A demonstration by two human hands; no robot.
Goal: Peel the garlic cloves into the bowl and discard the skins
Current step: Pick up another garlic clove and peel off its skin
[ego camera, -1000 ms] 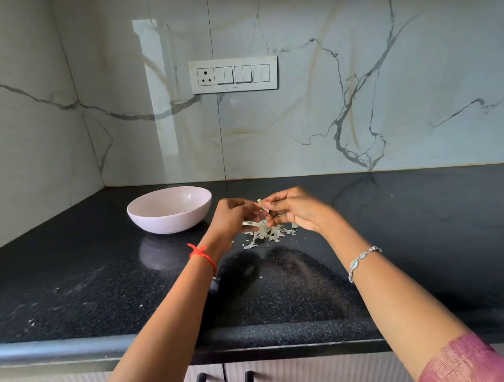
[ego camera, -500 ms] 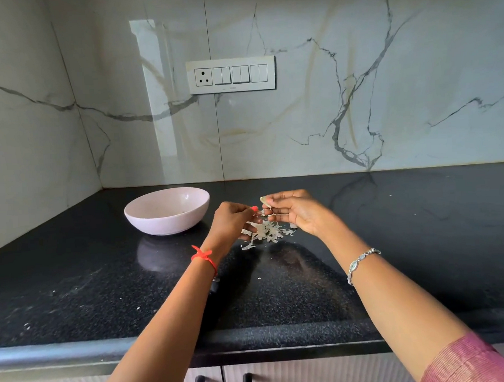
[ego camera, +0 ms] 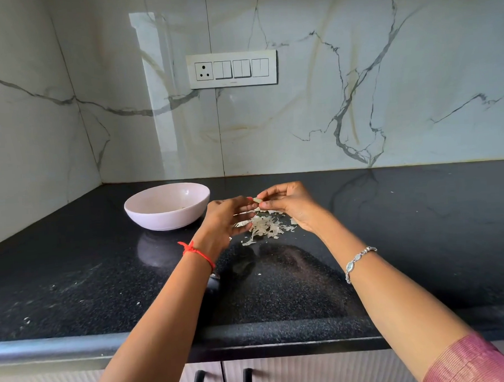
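since the coming move turns on getting the garlic clove [ego camera: 257, 200] across to the bowl [ego camera: 164, 220], what matters is that the clove sits pinched between the two hands, above the counter [ego camera: 393, 241] and toward its back edge, with the bowl lying to the left of it, nearer the back left corner. the left hand [ego camera: 224, 218] is between the clove and the bowl, so it looks the nearer one for a drop; the right hand [ego camera: 291, 206] is on the far side. the right hand's fingers [ego camera: 275, 189] are curled close, thumb below and forefinger above, pinching the clove's right end; the left fingertips [ego camera: 241, 204] are bent in and pinch at its left end, most likely at the skin there. its long axis seems to run roughly left to right, from hand to hand. the skins [ego camera: 264, 228] lie in a loose heap on the counter right under the hands, near the bowl's right side but apart from it. something pale lies in the bowl's bottom, likely peeled cloves.
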